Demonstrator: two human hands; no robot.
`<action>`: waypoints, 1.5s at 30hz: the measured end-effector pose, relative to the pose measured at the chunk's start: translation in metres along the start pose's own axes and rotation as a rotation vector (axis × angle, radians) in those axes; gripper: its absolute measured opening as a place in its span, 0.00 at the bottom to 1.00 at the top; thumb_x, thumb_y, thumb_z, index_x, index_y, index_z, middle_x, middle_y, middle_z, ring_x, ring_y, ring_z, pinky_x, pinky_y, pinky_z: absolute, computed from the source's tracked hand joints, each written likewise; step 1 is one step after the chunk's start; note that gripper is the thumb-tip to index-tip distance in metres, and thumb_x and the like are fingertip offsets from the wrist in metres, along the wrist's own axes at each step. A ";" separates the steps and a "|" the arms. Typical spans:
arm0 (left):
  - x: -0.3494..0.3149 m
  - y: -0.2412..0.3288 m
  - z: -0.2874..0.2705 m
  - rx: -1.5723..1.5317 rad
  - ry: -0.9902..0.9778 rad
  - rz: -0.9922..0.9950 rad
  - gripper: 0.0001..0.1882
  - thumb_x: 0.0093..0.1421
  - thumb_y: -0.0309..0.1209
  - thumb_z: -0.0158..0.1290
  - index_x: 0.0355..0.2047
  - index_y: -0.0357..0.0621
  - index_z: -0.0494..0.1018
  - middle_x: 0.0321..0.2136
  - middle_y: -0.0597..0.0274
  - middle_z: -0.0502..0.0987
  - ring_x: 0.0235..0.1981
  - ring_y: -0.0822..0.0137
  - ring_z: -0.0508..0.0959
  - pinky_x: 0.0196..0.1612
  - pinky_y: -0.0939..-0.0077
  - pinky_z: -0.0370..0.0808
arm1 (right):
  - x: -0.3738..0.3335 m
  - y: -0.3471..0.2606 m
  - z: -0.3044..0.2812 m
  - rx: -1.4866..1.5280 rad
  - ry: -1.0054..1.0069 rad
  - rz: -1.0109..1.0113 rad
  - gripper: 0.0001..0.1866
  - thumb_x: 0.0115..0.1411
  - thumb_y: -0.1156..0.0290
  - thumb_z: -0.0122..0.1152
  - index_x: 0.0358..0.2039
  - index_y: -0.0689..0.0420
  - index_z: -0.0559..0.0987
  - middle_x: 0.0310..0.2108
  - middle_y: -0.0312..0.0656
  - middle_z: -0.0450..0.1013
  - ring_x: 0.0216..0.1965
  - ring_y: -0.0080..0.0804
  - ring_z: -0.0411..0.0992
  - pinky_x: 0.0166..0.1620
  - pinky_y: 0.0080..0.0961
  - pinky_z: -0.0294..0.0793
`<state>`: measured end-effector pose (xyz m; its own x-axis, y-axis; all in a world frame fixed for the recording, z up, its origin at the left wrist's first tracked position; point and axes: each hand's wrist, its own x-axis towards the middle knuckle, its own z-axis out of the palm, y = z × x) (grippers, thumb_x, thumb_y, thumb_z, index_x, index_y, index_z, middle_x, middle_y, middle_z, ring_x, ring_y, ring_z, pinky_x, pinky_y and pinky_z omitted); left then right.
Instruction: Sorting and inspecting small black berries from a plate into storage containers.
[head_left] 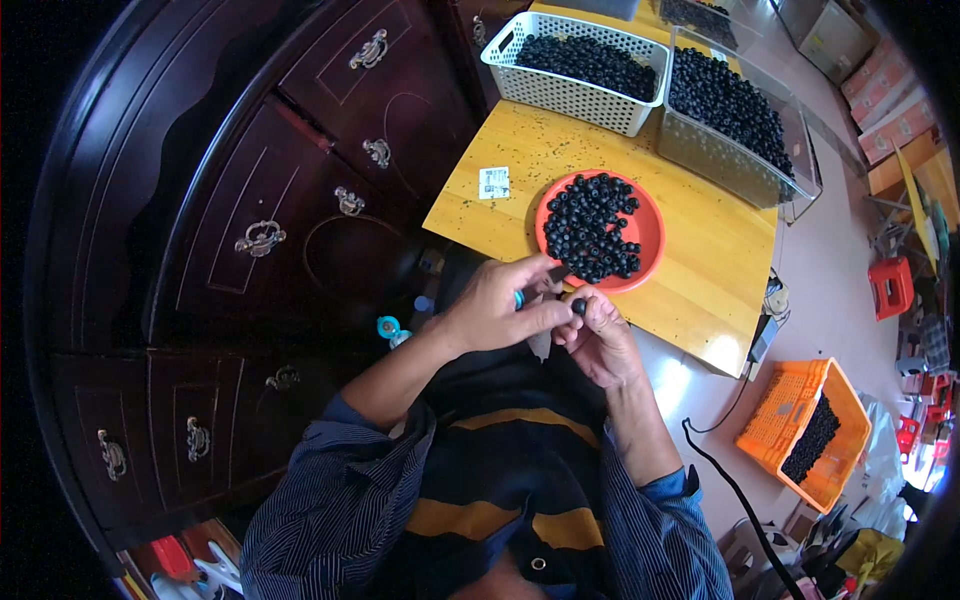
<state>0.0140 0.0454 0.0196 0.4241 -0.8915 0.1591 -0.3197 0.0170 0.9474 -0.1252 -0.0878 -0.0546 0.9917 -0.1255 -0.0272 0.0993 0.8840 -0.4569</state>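
Head view: both hands meet just off the near rim of a red plate (652, 232), which sits on the yellow bench (710, 280). Taking the plate as the dial's centre, a single dark ball (579, 307) is between six and seven o'clock, pinched in the closed grip of the right hand (605, 345). The left hand (505, 305) comes in from seven o'clock, its thumb tip at the ball and its fingers partly curled; a teal piece (519, 299) shows among them, but I cannot tell whether that grip has hold of it.

More dark balls (590, 225) fill most of the plate, leaving bare red toward three o'clock. A small white label (495, 183) lies at ten. At twelve stands a white perforated basket (590, 105), at two a clear bin (710, 165), both loaded with similar balls. An orange crate (768, 410) is on the floor between four and five.
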 end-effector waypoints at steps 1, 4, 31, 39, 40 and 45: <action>0.000 0.006 -0.002 0.237 -0.029 0.082 0.17 0.60 0.40 0.62 0.41 0.41 0.74 0.22 0.62 0.78 0.22 0.67 0.79 0.28 0.71 0.74 | 0.000 0.000 0.000 -0.001 -0.001 0.002 0.16 0.65 0.55 0.62 0.42 0.56 0.77 0.30 0.33 0.73 0.30 0.23 0.70 0.37 0.23 0.74; -0.001 0.007 -0.004 0.396 -0.100 0.047 0.25 0.59 0.51 0.60 0.40 0.42 0.72 0.26 0.52 0.80 0.28 0.48 0.82 0.31 0.57 0.75 | -0.002 0.002 -0.001 0.032 0.094 0.027 0.14 0.66 0.59 0.63 0.43 0.56 0.78 0.34 0.35 0.76 0.30 0.23 0.75 0.36 0.23 0.77; -0.002 0.004 -0.004 0.808 -0.185 0.094 0.22 0.63 0.50 0.54 0.37 0.42 0.71 0.26 0.50 0.81 0.28 0.48 0.82 0.31 0.54 0.77 | -0.001 0.006 -0.007 -0.241 0.034 0.040 0.13 0.67 0.58 0.60 0.42 0.54 0.75 0.32 0.31 0.76 0.30 0.17 0.76 0.29 0.14 0.71; -0.003 -0.004 -0.006 0.790 -0.183 0.119 0.20 0.63 0.49 0.54 0.39 0.43 0.72 0.25 0.52 0.81 0.28 0.49 0.83 0.32 0.55 0.78 | 0.002 0.007 0.000 -0.222 0.106 0.076 0.11 0.67 0.59 0.60 0.42 0.52 0.75 0.34 0.31 0.76 0.30 0.17 0.75 0.28 0.11 0.69; -0.002 -0.005 -0.007 0.709 -0.151 0.135 0.19 0.62 0.48 0.55 0.39 0.43 0.72 0.25 0.53 0.81 0.28 0.50 0.83 0.31 0.56 0.78 | 0.004 0.008 0.004 -0.223 0.105 0.075 0.11 0.67 0.59 0.60 0.42 0.52 0.75 0.34 0.31 0.76 0.30 0.17 0.75 0.28 0.11 0.69; -0.001 -0.004 -0.007 0.483 -0.033 0.139 0.19 0.60 0.46 0.60 0.39 0.43 0.73 0.24 0.54 0.81 0.27 0.52 0.83 0.30 0.60 0.77 | 0.011 0.012 0.003 0.101 0.024 0.047 0.11 0.70 0.62 0.57 0.44 0.55 0.76 0.36 0.35 0.76 0.30 0.21 0.74 0.36 0.22 0.76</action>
<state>0.0205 0.0494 0.0180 0.3251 -0.9097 0.2584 -0.7302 -0.0678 0.6799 -0.1124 -0.0769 -0.0578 0.9934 -0.0926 -0.0678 0.0620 0.9300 -0.3624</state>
